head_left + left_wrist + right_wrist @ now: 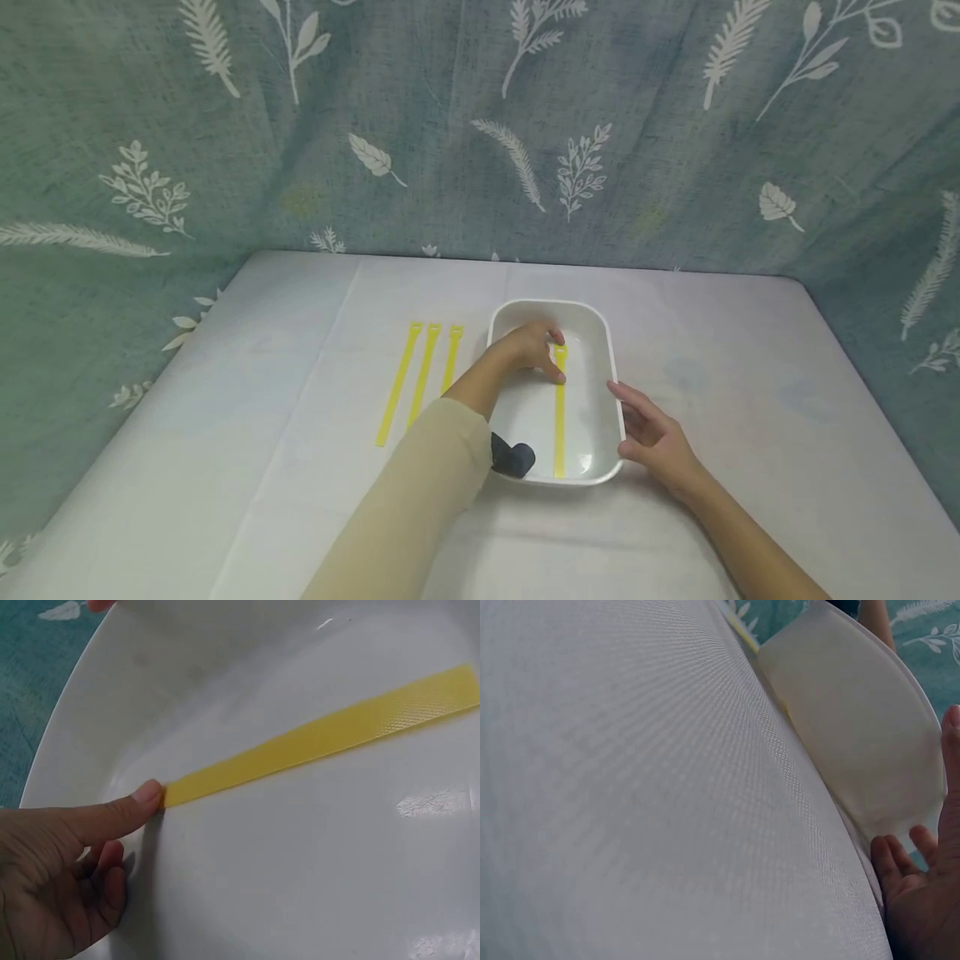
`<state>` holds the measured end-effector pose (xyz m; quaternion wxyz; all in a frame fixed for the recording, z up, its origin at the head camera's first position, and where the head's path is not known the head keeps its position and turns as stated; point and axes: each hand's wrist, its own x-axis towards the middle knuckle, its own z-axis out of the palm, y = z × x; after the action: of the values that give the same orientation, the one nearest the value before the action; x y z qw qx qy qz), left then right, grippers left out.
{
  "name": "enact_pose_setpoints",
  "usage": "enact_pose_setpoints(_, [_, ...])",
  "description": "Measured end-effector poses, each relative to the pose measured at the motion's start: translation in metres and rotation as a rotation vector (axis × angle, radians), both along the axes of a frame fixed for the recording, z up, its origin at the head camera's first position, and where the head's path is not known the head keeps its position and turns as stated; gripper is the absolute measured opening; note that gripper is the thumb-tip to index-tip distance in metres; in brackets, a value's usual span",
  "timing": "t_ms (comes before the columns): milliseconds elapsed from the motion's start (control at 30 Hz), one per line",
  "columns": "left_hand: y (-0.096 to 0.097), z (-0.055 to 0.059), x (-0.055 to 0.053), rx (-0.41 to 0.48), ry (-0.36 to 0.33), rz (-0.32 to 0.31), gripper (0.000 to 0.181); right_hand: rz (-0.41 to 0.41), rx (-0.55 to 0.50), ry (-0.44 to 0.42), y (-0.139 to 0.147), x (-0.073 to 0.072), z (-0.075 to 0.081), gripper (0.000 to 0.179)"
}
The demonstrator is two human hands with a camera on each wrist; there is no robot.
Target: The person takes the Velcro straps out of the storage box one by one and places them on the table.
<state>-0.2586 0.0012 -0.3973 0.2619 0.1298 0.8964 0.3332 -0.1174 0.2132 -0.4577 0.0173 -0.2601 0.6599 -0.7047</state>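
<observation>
A yellow strap (559, 425) with a slotted end lies lengthwise in a white, round-cornered basin (607, 350). My left hand (529, 348) reaches into the basin and pinches this strap near its slotted end. In the left wrist view the thumb tip (150, 791) covers that part of the strap (322, 739), and the other fingers curl beneath. My right hand (660, 446) rests against the basin's right side, with fingertips and thumb at the rim. From the right wrist view, relaxed fingers (889, 859) touch the outer wall of the basin (855, 712).
Three more yellow straps (397, 387) lie side by side on the white tablecloth (300, 467), left of the basin and partly behind my left sleeve (420, 492). A dark wrist device (513, 457) overlaps the basin's near left corner. Leaf-patterned green cloth (420, 125) hangs behind the table.
</observation>
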Motion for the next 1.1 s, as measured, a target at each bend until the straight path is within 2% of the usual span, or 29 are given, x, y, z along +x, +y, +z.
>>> enact_pose_setpoints(133, [0.002, 0.001, 0.002, -0.041, 0.047, -0.007, 0.053, 0.013, -0.008, 0.008, 0.002, 0.000, 0.000, 0.066])
enact_pose_setpoints(300, [0.001, 0.000, 0.001, -0.024, 0.020, -0.010, 0.046, 0.003, 0.005, 0.005, 0.002, 0.000, -0.001, 0.066])
enact_pose_setpoints(467, [-0.004, 0.000, -0.002, 0.097, -0.072, -0.034, 0.043, 0.001, -0.006, 0.008, 0.000, 0.000, -0.001, 0.067])
enact_pose_setpoints(633, [-0.008, 0.004, -0.004, 0.204, -0.149, 0.037, 0.040, -0.008, 0.009, -0.015, -0.001, 0.001, 0.000, 0.068])
enact_pose_setpoints(800, [-0.007, 0.008, -0.005, 0.333, -0.203, 0.054, 0.044, -0.024, 0.035, -0.038, -0.001, 0.002, 0.000, 0.068])
enact_pose_setpoints(967, [-0.004, 0.012, -0.005, 0.449, -0.205, 0.057, 0.051, -0.028, 0.036, -0.047, -0.001, 0.002, 0.001, 0.068])
enact_pose_setpoints(1100, [-0.003, 0.017, -0.006, 0.495, -0.177, 0.061, 0.048, -0.017, 0.022, -0.044, 0.000, 0.001, 0.001, 0.069])
